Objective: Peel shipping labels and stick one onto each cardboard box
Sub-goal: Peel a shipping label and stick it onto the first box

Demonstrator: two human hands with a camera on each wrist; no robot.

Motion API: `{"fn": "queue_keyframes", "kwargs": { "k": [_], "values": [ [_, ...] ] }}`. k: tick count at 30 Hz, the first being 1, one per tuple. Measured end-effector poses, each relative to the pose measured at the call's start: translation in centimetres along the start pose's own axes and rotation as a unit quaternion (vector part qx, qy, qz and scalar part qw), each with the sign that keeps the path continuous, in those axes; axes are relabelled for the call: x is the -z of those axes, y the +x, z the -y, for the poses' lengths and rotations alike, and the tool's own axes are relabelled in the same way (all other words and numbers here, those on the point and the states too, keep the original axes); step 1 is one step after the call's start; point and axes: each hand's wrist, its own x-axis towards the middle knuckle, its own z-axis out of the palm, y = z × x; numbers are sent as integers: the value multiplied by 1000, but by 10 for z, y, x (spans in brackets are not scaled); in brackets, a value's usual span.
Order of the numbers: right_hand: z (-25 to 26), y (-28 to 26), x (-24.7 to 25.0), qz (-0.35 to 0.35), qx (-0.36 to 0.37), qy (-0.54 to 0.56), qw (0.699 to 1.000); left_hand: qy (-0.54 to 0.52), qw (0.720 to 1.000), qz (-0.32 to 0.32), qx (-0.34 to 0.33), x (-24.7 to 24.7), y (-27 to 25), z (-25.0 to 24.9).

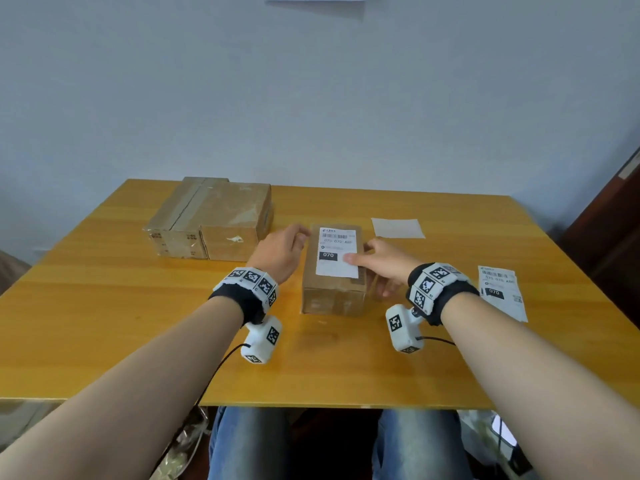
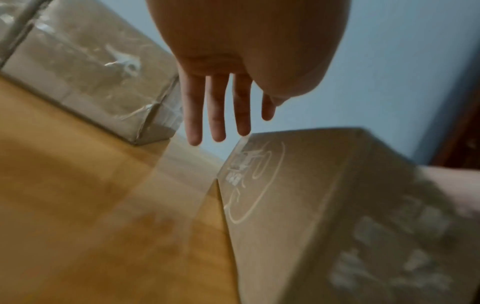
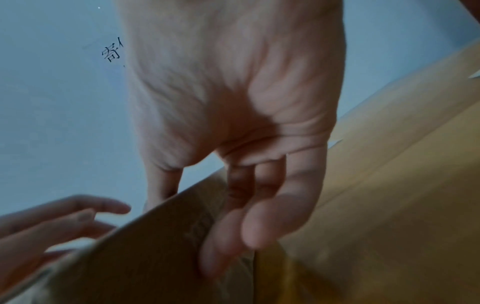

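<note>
Cardboard box sits mid-table, white label already on top. Right hand clasps its right side, thumb on the label; left hand hovers slack at the far-left corner. Looks light and stiff; best held by its sides.

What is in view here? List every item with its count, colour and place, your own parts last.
Labelled box: one, brown cardboard, table centre.
Stuck label: one, white, on that box's top.
Unlabelled boxes: at least two, brown, taped, far left, side by side.
Backing sheet: one, pale, beyond the centre box to the right.
Spare labels: small white stack, right edge.
Table: one, yellow wood.
Left hand: open, at the box's left side.
Right hand: thumb on the label, fingers down the box's right side.
</note>
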Motion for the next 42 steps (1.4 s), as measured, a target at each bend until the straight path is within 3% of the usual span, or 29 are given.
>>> {"fn": "queue_keyframes", "kwargs": {
  "k": [6,16,19,23,29,35,42],
  "values": [
    [0,7,-8,31,5,41,999,93,994,-40,-44,-4,40,-11],
    [5,-2,-7,78,13,68,995,172,983,55,-47,-36,55,-19],
    [2,2,-8,85,10,78,993,244,964,83,-67,-44,60,-15],
    [2,4,-8,90,-2,77,993,386,909,108,-114,-46,54,-24],
    [7,5,-3,98,-9,56,994,404,902,121,-94,-54,60,-28],
    [12,15,5,107,-29,24,994,467,866,145,-108,-50,58,-34],
    [19,19,11,130,-39,-3,991,465,871,127,-90,-45,62,-39]
  ]
}}
